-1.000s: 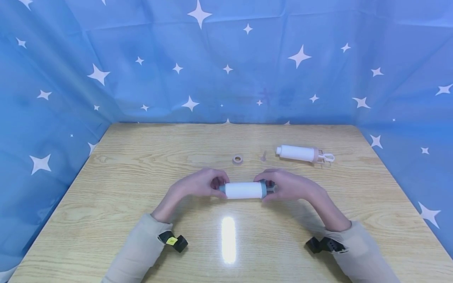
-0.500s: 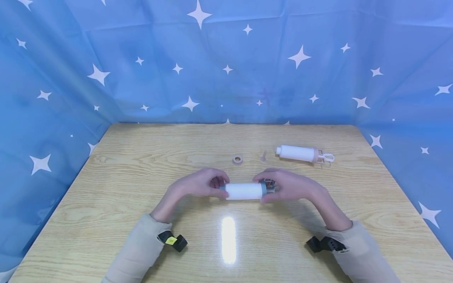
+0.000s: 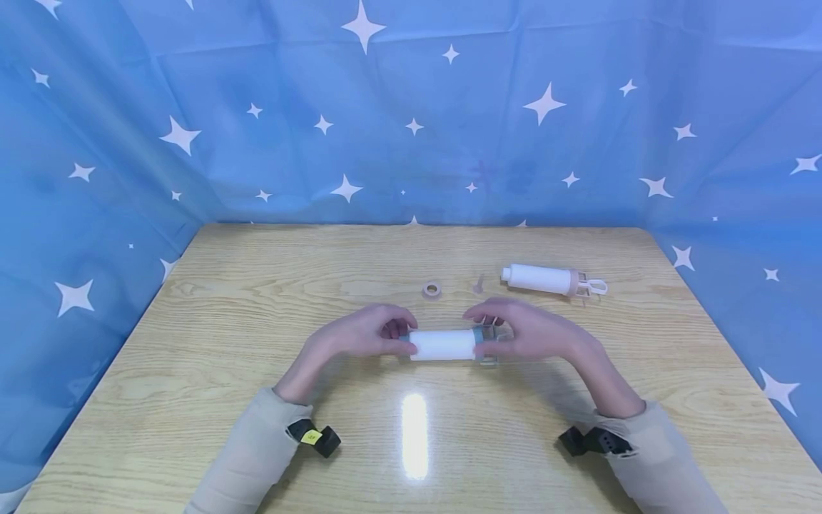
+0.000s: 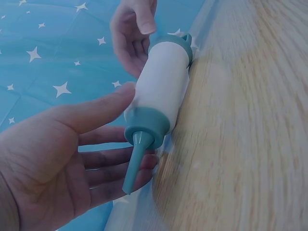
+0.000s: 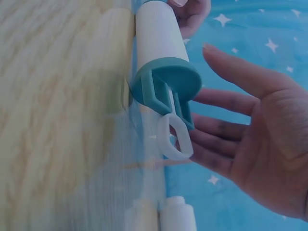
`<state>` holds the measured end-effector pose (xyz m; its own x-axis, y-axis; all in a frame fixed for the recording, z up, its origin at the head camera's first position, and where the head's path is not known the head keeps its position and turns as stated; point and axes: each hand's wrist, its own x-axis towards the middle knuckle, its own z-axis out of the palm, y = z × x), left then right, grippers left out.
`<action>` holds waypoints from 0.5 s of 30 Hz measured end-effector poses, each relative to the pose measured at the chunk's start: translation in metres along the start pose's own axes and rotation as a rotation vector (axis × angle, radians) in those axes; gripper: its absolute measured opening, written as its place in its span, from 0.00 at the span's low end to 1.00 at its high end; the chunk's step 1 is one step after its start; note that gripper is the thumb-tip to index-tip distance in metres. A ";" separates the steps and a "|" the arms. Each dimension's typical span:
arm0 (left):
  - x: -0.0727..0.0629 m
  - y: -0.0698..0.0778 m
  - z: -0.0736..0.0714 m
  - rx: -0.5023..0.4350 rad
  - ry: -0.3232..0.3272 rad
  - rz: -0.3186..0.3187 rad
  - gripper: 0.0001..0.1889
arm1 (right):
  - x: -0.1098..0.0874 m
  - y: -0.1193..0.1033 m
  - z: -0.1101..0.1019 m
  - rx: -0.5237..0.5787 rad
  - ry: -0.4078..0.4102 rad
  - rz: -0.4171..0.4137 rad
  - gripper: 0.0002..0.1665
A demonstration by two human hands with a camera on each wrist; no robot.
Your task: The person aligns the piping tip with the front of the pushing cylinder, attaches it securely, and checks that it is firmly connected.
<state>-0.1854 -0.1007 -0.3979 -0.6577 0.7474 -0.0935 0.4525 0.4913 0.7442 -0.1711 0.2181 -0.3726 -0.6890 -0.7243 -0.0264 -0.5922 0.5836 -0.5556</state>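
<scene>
A white-barrelled icing syringe (image 3: 443, 345) with teal ends lies crosswise in front of me. In the left wrist view its long teal nozzle (image 4: 136, 161) points towards the camera. My left hand (image 3: 366, 332) holds the nozzle end, with the thumb on the barrel and the fingers behind. At the other end, the right wrist view shows a teal collar (image 5: 166, 79) with brackets and a white looped plunger handle (image 5: 174, 137). My right hand (image 3: 529, 330) is spread around this end; its thumb stands clear of the collar in the right wrist view.
Farther back on the wooden table (image 3: 282, 271) lie a second syringe (image 3: 539, 278) with a pink collar, a small pink ring (image 3: 432, 290) and a small pink nozzle (image 3: 479, 285). A blue starry curtain (image 3: 411, 157) hangs behind the table.
My right hand has loosened from the collar end, its fingers lifting and spreading. The collar's brackets show at a different turn than before. The left hand stays at the nozzle end.
</scene>
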 end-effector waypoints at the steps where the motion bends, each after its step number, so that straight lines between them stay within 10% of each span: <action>1: 0.000 -0.001 0.000 -0.001 0.006 0.003 0.19 | 0.000 0.000 -0.001 -0.006 0.011 0.007 0.32; 15: 0.002 -0.004 0.001 0.022 0.098 0.017 0.20 | -0.003 0.008 -0.013 -0.037 0.227 0.021 0.20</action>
<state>-0.1883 -0.1010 -0.4019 -0.7049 0.7091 -0.0153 0.4763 0.4892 0.7307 -0.1794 0.2300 -0.3663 -0.7753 -0.6131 0.1517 -0.5886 0.6141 -0.5258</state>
